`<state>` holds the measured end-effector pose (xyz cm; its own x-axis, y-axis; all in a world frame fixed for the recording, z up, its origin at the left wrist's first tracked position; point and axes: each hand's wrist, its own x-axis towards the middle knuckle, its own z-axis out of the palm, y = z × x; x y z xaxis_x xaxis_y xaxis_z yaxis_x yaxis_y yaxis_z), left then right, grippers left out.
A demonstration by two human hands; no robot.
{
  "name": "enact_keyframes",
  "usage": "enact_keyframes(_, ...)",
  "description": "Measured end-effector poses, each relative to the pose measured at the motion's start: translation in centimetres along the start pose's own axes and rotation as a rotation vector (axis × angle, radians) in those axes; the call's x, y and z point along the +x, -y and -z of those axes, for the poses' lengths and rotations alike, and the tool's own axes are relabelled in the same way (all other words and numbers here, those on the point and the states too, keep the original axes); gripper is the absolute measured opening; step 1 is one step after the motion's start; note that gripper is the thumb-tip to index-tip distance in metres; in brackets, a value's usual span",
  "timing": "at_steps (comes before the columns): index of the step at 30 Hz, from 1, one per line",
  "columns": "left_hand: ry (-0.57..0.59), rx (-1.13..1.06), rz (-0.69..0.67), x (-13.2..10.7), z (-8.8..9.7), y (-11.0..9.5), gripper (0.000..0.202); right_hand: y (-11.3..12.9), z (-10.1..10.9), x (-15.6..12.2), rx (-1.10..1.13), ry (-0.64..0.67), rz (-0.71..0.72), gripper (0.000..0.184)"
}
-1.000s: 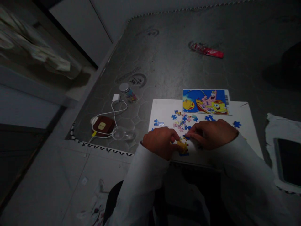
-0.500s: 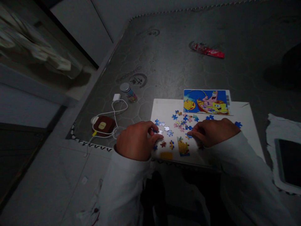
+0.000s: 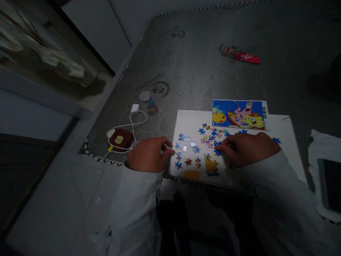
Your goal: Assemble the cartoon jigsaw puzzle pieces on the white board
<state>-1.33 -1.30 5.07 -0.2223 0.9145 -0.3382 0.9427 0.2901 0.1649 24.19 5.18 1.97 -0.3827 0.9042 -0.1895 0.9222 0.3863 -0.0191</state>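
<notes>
A white board (image 3: 282, 142) lies on the dark table with several loose puzzle pieces (image 3: 186, 146) scattered on it. A small joined patch of yellow and blue pieces (image 3: 211, 166) sits near its front edge. My left hand (image 3: 149, 154) rests at the board's left edge, fingers curled and pinched together; anything in them is hidden. My right hand (image 3: 246, 149) lies on the board, its fingertips pinching a blue piece (image 3: 217, 152). A cartoon reference picture (image 3: 238, 114) lies at the board's far edge.
Left of the board sit a brown case (image 3: 119, 139) with a white cable and charger (image 3: 135, 108), and a small capped jar (image 3: 149, 102). A red wrapper (image 3: 241, 55) lies far back. A dark tablet on white cloth (image 3: 329, 181) is at the right.
My left hand has left the joined patch and moved left to the board's edge, uncovering several pieces. My right hand has stayed in place with the blue piece.
</notes>
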Motion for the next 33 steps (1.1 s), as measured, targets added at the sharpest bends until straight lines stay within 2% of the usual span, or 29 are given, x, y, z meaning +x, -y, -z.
enact_keyframes(3,0.035,0.02,-0.101,0.2,-0.2,-0.8,0.025,0.4,0.5,-0.5,0.028,-0.044,-0.009,0.036)
enact_keyframes(6,0.135,0.065,-0.201,0.0,0.0,-1.9,0.035,0.3,0.6,-0.5,0.073,-0.023,-0.004,0.038)
enact_keyframes(10,0.228,0.181,-0.278,-0.2,-0.1,-3.2,0.045,0.0,0.5,0.3,0.102,0.117,-0.006,0.037)
enact_keyframes(12,0.229,0.226,-0.335,0.0,-0.5,-3.5,0.045,0.1,0.5,0.5,0.074,0.173,-0.017,0.036)
enact_keyframes(17,0.179,0.248,-0.488,0.3,-1.3,-3.4,0.04,0.4,1.1,0.4,0.058,0.148,-0.035,0.031)
enact_keyframes(20,0.175,0.267,-0.473,0.3,-1.0,-3.3,0.04,0.0,1.2,0.2,0.073,0.147,-0.059,0.029)
enact_keyframes(26,0.046,0.27,-0.402,0.0,-0.1,-3.7,0.037,-1.8,0.1,0.2,0.116,0.08,-0.064,0.039)
enact_keyframes(29,0.015,0.262,-0.383,0.2,-0.4,-3.9,0.031,-2.6,-0.4,0.2,0.133,0.084,-0.049,0.043)
enact_keyframes(33,-0.036,0.169,-0.287,0.9,-1.4,-4.3,0.028,-2.8,0.0,0.0,0.132,0.081,-0.095,0.04)
